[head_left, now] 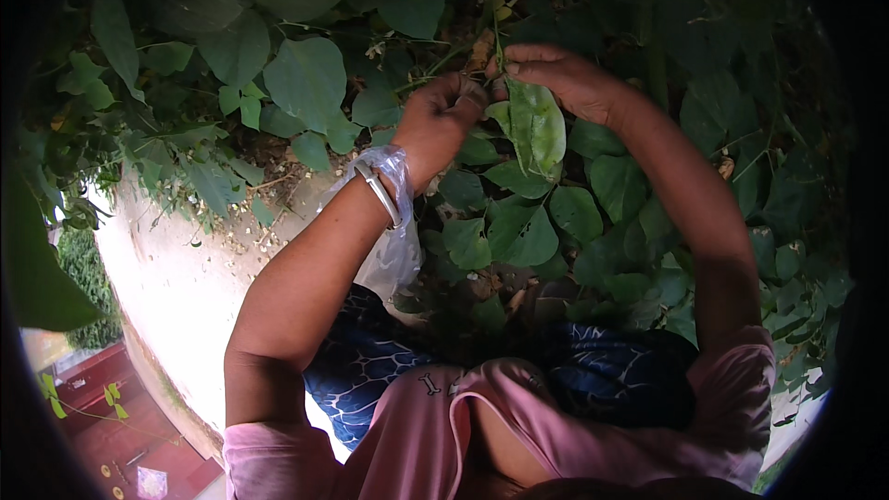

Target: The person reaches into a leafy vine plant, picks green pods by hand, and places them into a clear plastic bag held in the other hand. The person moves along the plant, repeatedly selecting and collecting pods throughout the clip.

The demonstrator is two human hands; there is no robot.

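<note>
Both arms are held out in front, bent at the elbows, with the hands close together. The left forearm (310, 268) is angled inward, and the left hand (437, 122) is curled, its thumb bent in against the fingers. The right forearm (685, 171) is slanted inward from the other side; the right hand (567, 83) is turned toward the left one, its fingers drawn into a pinch and partly hidden.

A wide, pale, sunny ledge (176, 268) is on the left, near a bushy green plant (88, 282) and a flat, dark red floor (125, 421).
</note>
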